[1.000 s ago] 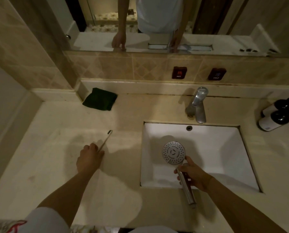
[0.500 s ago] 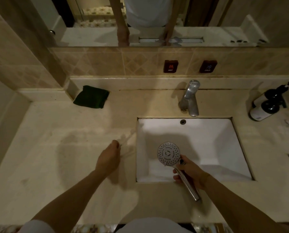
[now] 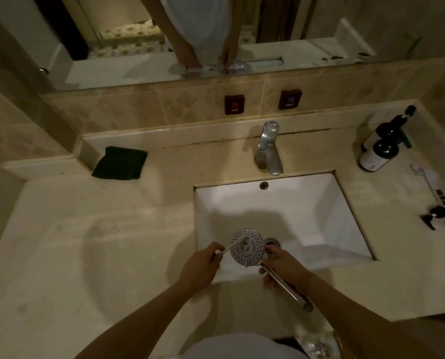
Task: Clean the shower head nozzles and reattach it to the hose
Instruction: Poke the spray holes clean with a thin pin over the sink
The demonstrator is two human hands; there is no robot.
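The right hand (image 3: 285, 265) grips the chrome handle of the shower head (image 3: 246, 246), fingers curled round it just below the round face. The face is turned up toward the camera, its rings of nozzles showing, and it hangs over the near left part of the white sink (image 3: 320, 203), close to the drain (image 3: 272, 241). The free end of the handle points down and to the right, past the sink's near edge and over the bench (image 3: 99, 242); no hose is joined to it in view.

The left hand (image 3: 200, 268) pinches a thin white toothbrush (image 3: 230, 246) between thumb and fingers. The brush runs up and to the right from the hand, and its head lies on the upper left part of the nozzle face, touching it.

At the back of the sink stands a chrome tap (image 3: 268, 149). A folded dark green cloth (image 3: 120, 163) lies on the bench at the back left, against the raised ledge. Two dark pump bottles (image 3: 382, 149) with white labels stand at the back right. Nearer on the right lies another toothbrush (image 3: 427, 181), and just beside it a small dark pump top (image 3: 435, 215). On the tiled wall above the tap sit two small dark signs (image 3: 234, 104), one reading HOT.
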